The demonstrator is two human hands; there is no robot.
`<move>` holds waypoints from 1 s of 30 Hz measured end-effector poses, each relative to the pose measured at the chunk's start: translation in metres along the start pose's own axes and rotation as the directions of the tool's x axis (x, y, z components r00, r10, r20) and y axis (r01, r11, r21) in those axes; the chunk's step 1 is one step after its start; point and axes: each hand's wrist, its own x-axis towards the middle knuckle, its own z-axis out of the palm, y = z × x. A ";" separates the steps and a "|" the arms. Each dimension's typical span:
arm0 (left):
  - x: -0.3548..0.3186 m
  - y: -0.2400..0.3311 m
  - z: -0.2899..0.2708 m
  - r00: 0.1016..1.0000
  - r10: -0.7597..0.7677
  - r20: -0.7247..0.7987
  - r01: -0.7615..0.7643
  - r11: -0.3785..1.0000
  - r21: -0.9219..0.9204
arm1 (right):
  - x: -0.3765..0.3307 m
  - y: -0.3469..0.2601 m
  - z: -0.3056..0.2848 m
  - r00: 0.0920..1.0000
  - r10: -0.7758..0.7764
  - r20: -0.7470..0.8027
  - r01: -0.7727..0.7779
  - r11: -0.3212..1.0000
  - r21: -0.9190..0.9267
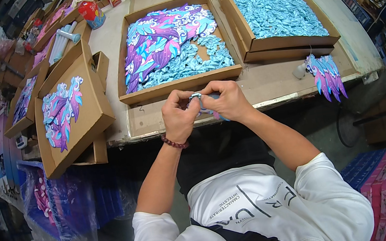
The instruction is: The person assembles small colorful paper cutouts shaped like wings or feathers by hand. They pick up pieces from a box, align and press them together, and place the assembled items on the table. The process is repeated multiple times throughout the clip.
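Note:
My left hand point(179, 115) and my right hand point(226, 100) meet at the table's near edge, both closed with fingertips pinched together. Between them is a small light blue piece point(196, 95), mostly hidden by the fingers. Part of a purple, pink and blue printed cutout point(212, 113) shows under my right hand; I cannot make out whether it joins the blue piece. Just beyond my hands, an open cardboard tray point(182, 85) holds purple wing-like cutouts point(155, 45) over small light blue molded pieces point(189, 65).
At the right, another cardboard tray point(287, 43) is filled with light blue pieces. A cutout point(327, 76) overhangs the table's front edge near a small white bottle point(299, 71). Tilted at the left is a cardboard tray point(84, 110) with cutouts. A red cup point(91, 14) stands behind.

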 end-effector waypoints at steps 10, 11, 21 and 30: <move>0.004 0.011 -0.017 0.975 -0.195 0.111 0.211 0.964 -0.162 | -0.001 -0.009 -0.015 0.992 0.054 0.110 -0.074 0.980 0.184; 0.004 0.011 -0.016 0.971 -0.216 0.104 0.230 0.961 -0.155 | -0.002 -0.011 -0.015 0.990 0.059 0.125 -0.084 0.975 0.207; 0.006 0.014 -0.014 0.959 -0.258 0.120 0.280 0.933 -0.225 | -0.002 -0.004 -0.022 0.990 0.043 0.134 -0.078 0.962 0.263; 0.006 0.011 -0.014 0.954 -0.290 0.082 0.301 0.902 -0.308 | -0.003 -0.001 -0.043 0.956 0.242 0.168 -0.288 0.888 0.359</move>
